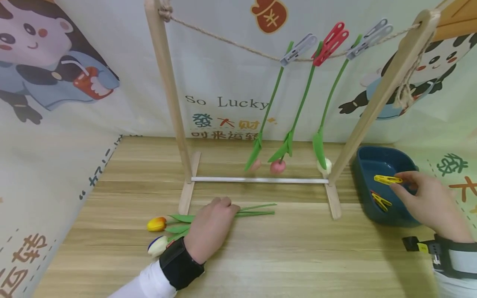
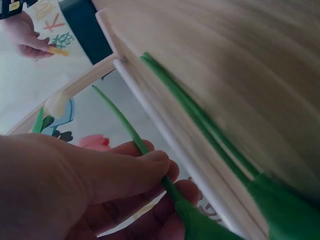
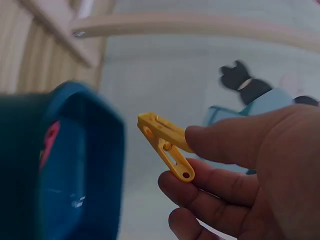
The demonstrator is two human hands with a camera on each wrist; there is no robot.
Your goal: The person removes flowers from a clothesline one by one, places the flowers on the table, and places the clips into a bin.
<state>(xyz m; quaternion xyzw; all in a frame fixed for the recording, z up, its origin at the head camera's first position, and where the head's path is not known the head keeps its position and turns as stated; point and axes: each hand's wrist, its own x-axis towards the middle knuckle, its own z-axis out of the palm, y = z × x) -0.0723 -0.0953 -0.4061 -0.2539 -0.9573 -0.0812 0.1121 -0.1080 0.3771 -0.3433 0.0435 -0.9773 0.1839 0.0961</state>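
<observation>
My left hand (image 1: 212,227) pinches one green tulip stem (image 2: 125,121) between thumb and fingers, low over the table. Two more green stems (image 2: 215,140) lie beside it in the left wrist view. Left of that hand show an orange-yellow tulip head (image 1: 156,224) and a white one with a blue edge (image 1: 158,246). My right hand (image 1: 428,200) holds a yellow clothespin (image 3: 167,145) between thumb and fingertips, above the dark blue basin (image 1: 361,194). Another yellow clothespin (image 1: 381,201) and a bit of red lie inside the basin.
A wooden frame (image 1: 169,82) with a white crossbar (image 1: 257,180) stands behind my hands. Along its rope (image 1: 227,40), two grey clothespins (image 1: 298,50) and a red one (image 1: 330,44) hold three tulips head down. Printed cloth (image 1: 134,82) hangs behind.
</observation>
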